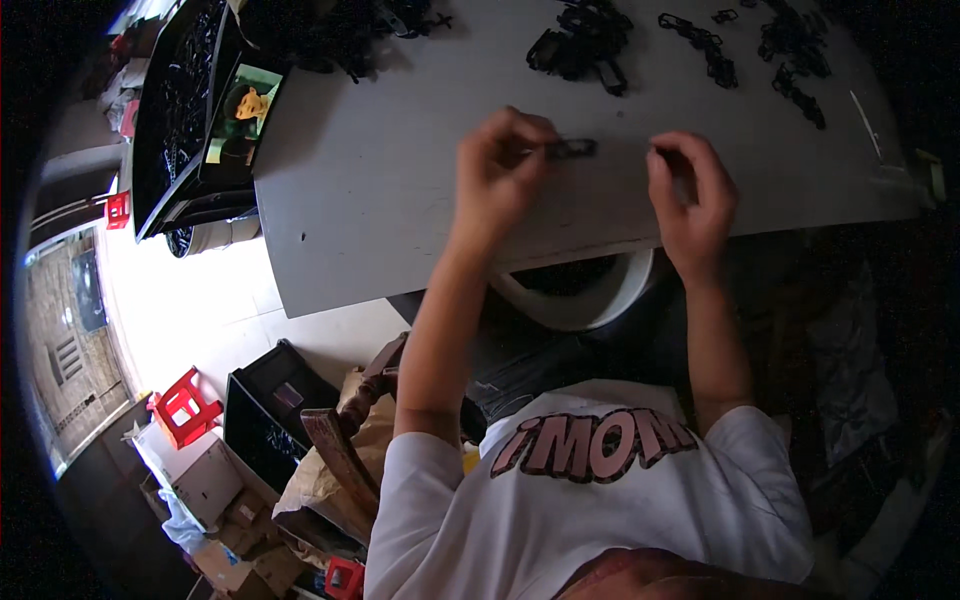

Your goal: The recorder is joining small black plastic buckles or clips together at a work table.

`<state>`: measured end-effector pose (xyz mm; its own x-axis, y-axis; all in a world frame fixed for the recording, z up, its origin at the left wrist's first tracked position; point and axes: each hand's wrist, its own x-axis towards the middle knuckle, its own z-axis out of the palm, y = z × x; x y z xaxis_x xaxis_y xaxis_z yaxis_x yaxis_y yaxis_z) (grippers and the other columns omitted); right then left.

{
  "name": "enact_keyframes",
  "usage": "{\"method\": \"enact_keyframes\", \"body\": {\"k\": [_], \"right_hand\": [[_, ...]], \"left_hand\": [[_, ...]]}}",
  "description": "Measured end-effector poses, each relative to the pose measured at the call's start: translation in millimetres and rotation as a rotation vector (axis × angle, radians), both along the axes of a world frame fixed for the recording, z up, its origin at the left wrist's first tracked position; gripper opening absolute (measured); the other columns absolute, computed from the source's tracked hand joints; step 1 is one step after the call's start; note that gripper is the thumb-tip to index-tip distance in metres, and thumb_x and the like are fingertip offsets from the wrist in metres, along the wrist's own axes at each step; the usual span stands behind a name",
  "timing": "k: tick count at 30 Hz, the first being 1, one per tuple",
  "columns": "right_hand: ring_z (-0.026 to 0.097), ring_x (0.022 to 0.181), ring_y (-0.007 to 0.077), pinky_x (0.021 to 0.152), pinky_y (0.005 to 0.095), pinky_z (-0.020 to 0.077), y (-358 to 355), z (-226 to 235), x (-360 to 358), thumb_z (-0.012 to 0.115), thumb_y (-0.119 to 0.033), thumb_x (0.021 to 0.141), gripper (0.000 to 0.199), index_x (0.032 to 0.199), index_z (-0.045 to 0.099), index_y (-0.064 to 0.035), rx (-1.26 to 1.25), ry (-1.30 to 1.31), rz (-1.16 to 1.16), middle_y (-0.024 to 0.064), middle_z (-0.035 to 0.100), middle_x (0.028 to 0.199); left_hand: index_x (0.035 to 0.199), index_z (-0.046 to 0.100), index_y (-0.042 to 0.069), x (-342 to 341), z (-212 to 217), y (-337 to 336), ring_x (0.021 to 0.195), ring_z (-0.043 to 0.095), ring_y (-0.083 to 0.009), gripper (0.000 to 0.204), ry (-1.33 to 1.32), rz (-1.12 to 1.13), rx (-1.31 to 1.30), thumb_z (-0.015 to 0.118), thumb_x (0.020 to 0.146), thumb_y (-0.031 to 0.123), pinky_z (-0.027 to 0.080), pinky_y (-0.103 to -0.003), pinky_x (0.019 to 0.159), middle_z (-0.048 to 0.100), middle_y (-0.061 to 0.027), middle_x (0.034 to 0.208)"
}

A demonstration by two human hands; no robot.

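Observation:
My left hand (500, 170) is above the grey tabletop, with thumb and fingers pinched on a small black plastic piece (573, 149). The piece looks like a flat frame or clip and points toward my right hand. To its right, my right hand (697, 195) is held apart from the piece, its thumb and forefinger curled together. A tiny dark spot shows at those fingertips, too small to make out. Beyond my hands lie a heap of black plastic pieces (580, 45), a short row of linked ones (705, 48) and another heap (795, 45) at the far right.
A phone or tablet (242, 115) playing a video leans at the table's left edge, beside a black bin (185, 90) of small black parts. Below the near edge is a white bucket (628, 300). A wooden chair (340, 450), black crate (262, 425) and red stool (185, 408) stand lower left.

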<state>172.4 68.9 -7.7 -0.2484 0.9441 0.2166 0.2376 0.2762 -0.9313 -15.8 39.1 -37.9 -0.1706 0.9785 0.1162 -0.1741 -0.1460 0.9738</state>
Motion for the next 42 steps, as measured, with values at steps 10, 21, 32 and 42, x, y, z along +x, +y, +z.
{"method": "enact_keyframes", "body": {"k": [10, 21, 32, 42], "right_hand": [[0.059, 0.079, 0.0228, 0.065, 0.0320, 0.0478, 27.4, -11.0, 5.3, 0.065, -0.016, 0.085, 0.024, 0.103, 0.058, -0.0023, 0.290, -0.674, 0.086, 0.0093, 0.054, 0.100], [0.058, 0.085, 0.0278, 0.068, 0.0386, 0.0479, 93.7, -37.4, -29.8, 0.064, -0.019, 0.085, 0.027, 0.108, 0.053, -0.0078, 0.513, -0.755, 0.027, 0.0094, 0.054, 0.100], [0.056, 0.081, 0.0243, 0.070, 0.0388, 0.0470, 78.6, -24.1, 31.4, 0.062, -0.014, 0.085, 0.032, 0.114, 0.051, -0.0072, 0.374, -0.778, 0.063, 0.0101, 0.055, 0.096], [0.052, 0.084, 0.0125, 0.076, 0.0291, 0.0456, 68.8, -25.0, 48.2, 0.060, -0.012, 0.087, 0.038, 0.124, 0.051, -0.0117, 0.093, -0.292, 0.069, 0.0043, 0.054, 0.094]], "left_hand": [[0.096, 0.062, 0.009, -11.8, 14.4, 4.5, 0.096, 0.057, -0.0293, 0.027, 1.044, -0.075, 0.258, 0.057, 0.071, 0.001, 0.049, -0.037, 0.080, 0.059, -0.0073, 0.104], [0.124, 0.048, 0.012, -101.4, 37.8, 102.3, 0.112, 0.047, -0.0377, 0.048, 1.570, 0.487, 0.489, 0.062, 0.079, 0.020, 0.039, -0.046, 0.093, 0.049, -0.0197, 0.125], [0.128, 0.049, 0.017, -98.7, 3.4, 72.7, 0.120, 0.041, -0.0356, 0.050, 1.592, 0.230, 0.093, 0.058, 0.080, 0.028, 0.029, -0.051, 0.101, 0.042, -0.0136, 0.135], [0.122, 0.054, 0.016, -90.3, 13.2, 20.8, 0.117, 0.047, -0.0297, 0.041, 1.217, 0.224, 0.325, 0.062, 0.083, 0.017, 0.034, -0.045, 0.099, 0.048, -0.0126, 0.130]]}}
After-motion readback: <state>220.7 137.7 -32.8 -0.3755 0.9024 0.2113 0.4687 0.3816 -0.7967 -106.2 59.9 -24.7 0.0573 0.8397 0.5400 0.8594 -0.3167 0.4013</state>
